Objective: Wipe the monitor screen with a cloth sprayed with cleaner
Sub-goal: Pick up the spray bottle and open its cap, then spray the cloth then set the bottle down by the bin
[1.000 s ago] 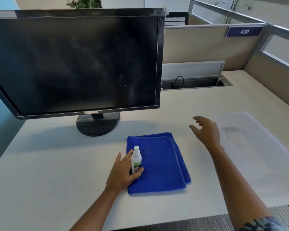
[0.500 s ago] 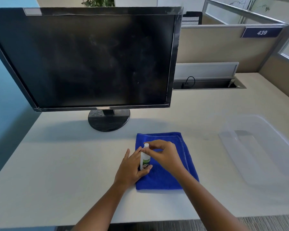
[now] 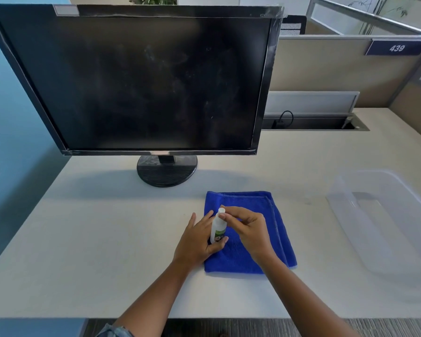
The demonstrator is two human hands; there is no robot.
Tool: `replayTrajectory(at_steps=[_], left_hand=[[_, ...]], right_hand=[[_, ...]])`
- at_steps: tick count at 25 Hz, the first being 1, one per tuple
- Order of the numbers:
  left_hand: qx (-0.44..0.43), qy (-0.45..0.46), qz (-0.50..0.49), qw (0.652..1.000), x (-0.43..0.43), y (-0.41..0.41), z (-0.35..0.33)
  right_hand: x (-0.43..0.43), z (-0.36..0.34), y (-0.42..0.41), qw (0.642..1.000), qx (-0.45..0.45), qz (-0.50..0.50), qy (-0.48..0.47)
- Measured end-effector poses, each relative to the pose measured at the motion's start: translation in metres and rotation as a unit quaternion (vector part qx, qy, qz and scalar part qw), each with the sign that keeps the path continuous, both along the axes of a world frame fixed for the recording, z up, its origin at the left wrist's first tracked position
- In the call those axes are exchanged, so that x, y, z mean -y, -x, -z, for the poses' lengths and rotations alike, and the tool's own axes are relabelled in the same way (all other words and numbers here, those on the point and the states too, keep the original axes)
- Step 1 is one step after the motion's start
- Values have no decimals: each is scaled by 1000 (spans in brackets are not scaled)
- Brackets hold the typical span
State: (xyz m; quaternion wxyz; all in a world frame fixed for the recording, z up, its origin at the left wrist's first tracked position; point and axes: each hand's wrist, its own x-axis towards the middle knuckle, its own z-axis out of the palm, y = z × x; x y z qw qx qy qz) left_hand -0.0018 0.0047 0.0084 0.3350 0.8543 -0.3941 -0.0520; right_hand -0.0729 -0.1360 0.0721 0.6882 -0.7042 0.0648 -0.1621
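1. We see the monitor (image 3: 141, 83) standing on its round base at the back left of the bench (image 3: 107, 239), its dark screen dusty and smeared
2. The blue cloth (image 3: 250, 203) lies folded flat on the bench in front of the monitor, a little to the right of the base
3. Our left hand (image 3: 197, 242) wraps its grip around the lower part of the small white bottle (image 3: 218, 227), which stands upright over the cloth's left part
4. Our right hand (image 3: 248, 229) pinches the bottle's cap with thumb and fingertips, the grip narrow
5. A clear plastic bin (image 3: 387, 215) sits on the bench to the right, well apart from the cloth
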Motion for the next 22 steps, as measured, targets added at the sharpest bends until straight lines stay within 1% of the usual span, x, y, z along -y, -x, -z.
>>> replayTrajectory(at_steps=[5, 7, 9, 11, 13, 14, 16, 18, 20, 22], left_hand=[[-10, -3, 5, 1000, 0, 0, 0], [-13, -7, 8, 1000, 0, -1, 1], [-19, -11, 14, 1000, -1, -2, 1], [-25, -3, 16, 1000, 0, -3, 0], [-26, 4, 18, 1000, -1, -3, -1], [-19, 2, 20, 1000, -2, -3, -1], [6, -8, 13, 1000, -6, -3, 2], [11, -4, -16, 1000, -8, -4, 3], [0, 2, -53, 999, -7, -3, 3], [-1, -7, -90, 996, -4, -3, 3]], right_hand=[[16, -2, -3, 997, -9, -75, 31], [20, -4, -6, 989, -45, -125, 59], [22, -3, -9, 972, -96, -185, 104], [20, 0, -11, 961, -117, -224, 113], [17, 4, -11, 968, -98, -210, 92], [16, 5, -11, 977, -83, -177, 82], [17, 5, -13, 993, -72, -79, 43], [24, 5, -16, 995, -87, -16, -34], [33, 4, -18, 984, -138, -17, -115], [38, 1, -18, 955, -237, -34, -175]])
